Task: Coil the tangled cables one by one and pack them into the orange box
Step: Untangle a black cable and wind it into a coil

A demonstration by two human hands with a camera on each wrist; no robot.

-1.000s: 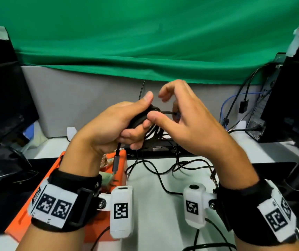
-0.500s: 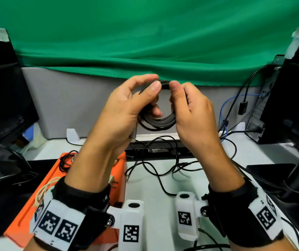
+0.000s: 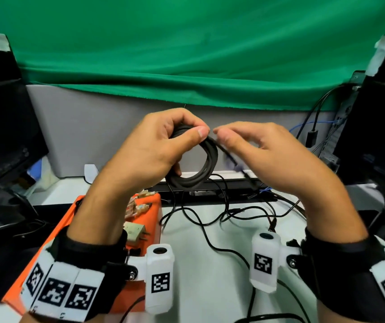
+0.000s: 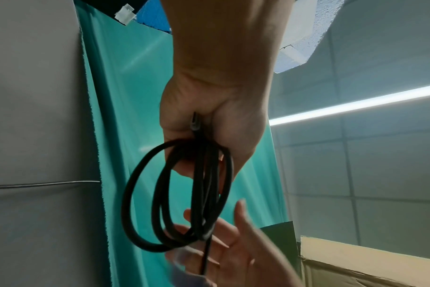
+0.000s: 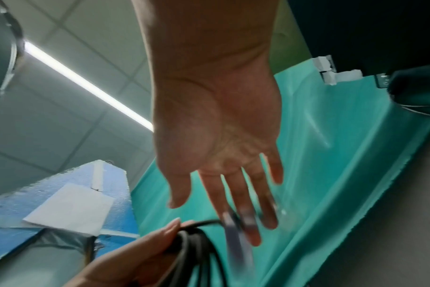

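The left hand (image 3: 154, 148) holds a coil of thick black round cable (image 3: 198, 169) up above the white tabletop (image 3: 198, 264), thumb and curled fingers pinching the top of the bundled loops together. From the left wrist view the loops (image 4: 179, 194) hang out of the closed fist, with one grey plug end tucked into the palm. The right hand (image 3: 263, 157) sits just to the right of that grip, its fingers spread and nearly straight in the right wrist view (image 5: 216, 136). The cable's loose tail runs from the coil across those fingers (image 5: 246, 217); the end is blurred, so whether the fingertips actually nip it is hard to tell. Below the grip and toward the left forearm lies the flat orange plastic box (image 3: 150, 220), already holding a pale plug adapter (image 3: 135, 231) and some beige connectors. Directly beneath the coil, thin black cables (image 3: 210, 220) still sprawl tangled over the tabletop.
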